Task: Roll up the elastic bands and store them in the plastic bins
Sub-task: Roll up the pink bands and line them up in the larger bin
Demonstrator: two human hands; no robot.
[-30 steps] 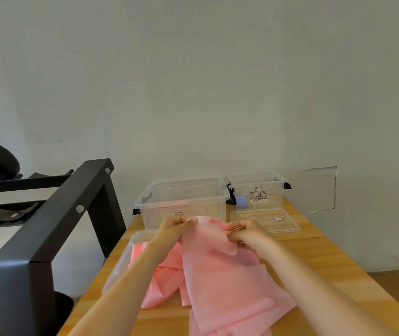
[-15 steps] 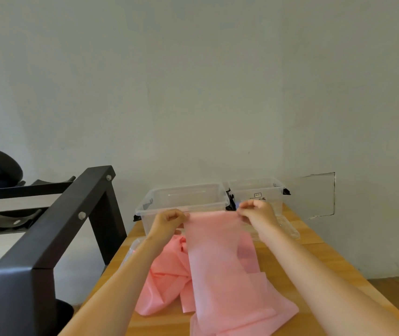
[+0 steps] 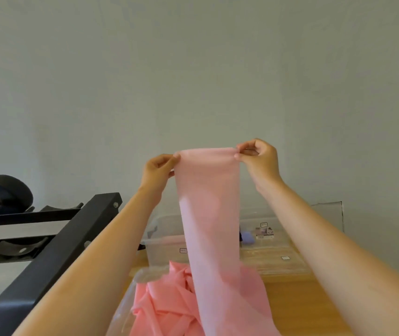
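A wide pink elastic band [image 3: 209, 209] hangs flat from its top edge, held up in front of the wall. My left hand [image 3: 157, 171] pinches its top left corner and my right hand [image 3: 260, 159] pinches its top right corner. The band's lower end runs down into a crumpled pink pile [image 3: 167, 304] on the wooden table [image 3: 297, 301]. Behind the band stand two clear plastic bins: a larger one [image 3: 162, 238] on the left and a smaller one [image 3: 266, 229] on the right, both partly hidden.
A clear lid [image 3: 280, 263] lies in front of the right bin, and another clear lid [image 3: 123, 311] lies under the pink pile. A small purple thing [image 3: 248, 237] sits in the right bin. A black metal frame [image 3: 55, 258] and a dumbbell [image 3: 2, 192] stand to the left.
Both hands have risen well above the bins, pulling the band's top edge up and stretching it flat. The view has tilted upward.
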